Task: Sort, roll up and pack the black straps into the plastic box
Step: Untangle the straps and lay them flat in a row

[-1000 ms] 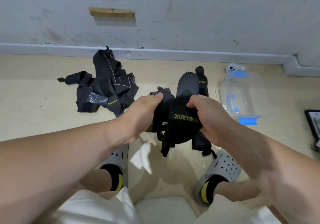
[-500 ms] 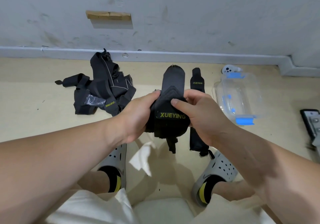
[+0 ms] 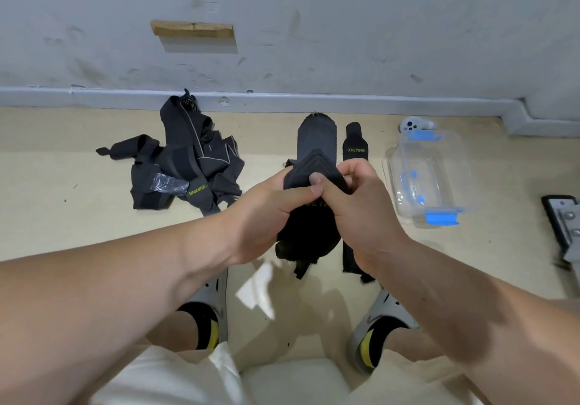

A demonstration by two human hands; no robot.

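Both hands hold one black strap point(image 3: 309, 235) in front of me, partly rolled into a thick bundle, its free end point(image 3: 317, 136) stretched away toward the wall. My left hand point(image 3: 263, 213) grips the roll from the left. My right hand point(image 3: 351, 203) grips it from the right, thumb pressed on top. A second black strap point(image 3: 354, 150) with yellow XUEYING lettering lies flat on the floor just right of the roll. A tangled pile of black straps point(image 3: 188, 166) lies to the left. The clear plastic box point(image 3: 430, 175) with blue clips sits on the floor at the right.
A white game controller point(image 3: 412, 124) lies behind the box by the grey skirting. A dark device point(image 3: 561, 216) sits at the right edge. A white paper scrap point(image 3: 257, 288) lies between my feet, which wear grey clogs point(image 3: 376, 323). I sit on a white seat.
The strap has been rolled further: the bundle is thicker and its yellow lettering is now mostly covered by my hands. Both hands shifted slightly away from me.
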